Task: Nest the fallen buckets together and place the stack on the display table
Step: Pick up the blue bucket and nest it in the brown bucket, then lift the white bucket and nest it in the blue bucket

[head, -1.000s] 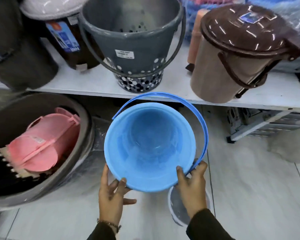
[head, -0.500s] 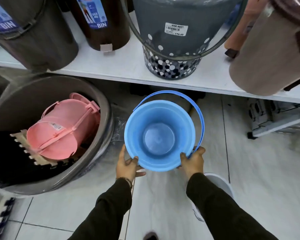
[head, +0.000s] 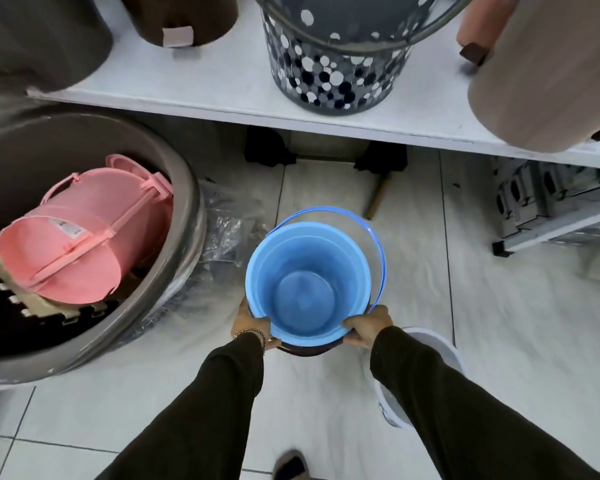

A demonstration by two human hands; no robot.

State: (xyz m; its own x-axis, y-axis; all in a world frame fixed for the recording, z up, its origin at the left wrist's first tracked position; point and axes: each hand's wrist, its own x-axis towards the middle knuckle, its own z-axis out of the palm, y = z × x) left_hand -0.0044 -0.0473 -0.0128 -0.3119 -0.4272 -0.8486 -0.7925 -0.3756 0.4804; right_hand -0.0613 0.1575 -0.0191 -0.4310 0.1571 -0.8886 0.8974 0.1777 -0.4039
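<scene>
Lower than a moment ago, the blue bucket now sits down near the tiled floor, in front of the white worktop, and my view has tipped further down onto it. It stands upright, mouth toward me, long axis vertical, its blue handle swung to the far side. Nothing lies inside it. A dark rim peeks out beneath its near edge, so it seems seated in another bucket, though I cannot tell how deep.

My left hand clamps the near-left rim, fingers wrapped under; my right hand clamps the near-right rim likewise. Both dark sleeves reach straight forward and down.

Left of it, a big grey tub holds a pink bucket lying on its side. A white bucket stands by my right arm. On the worktop sit a dotted grey bucket and a beige bin.
</scene>
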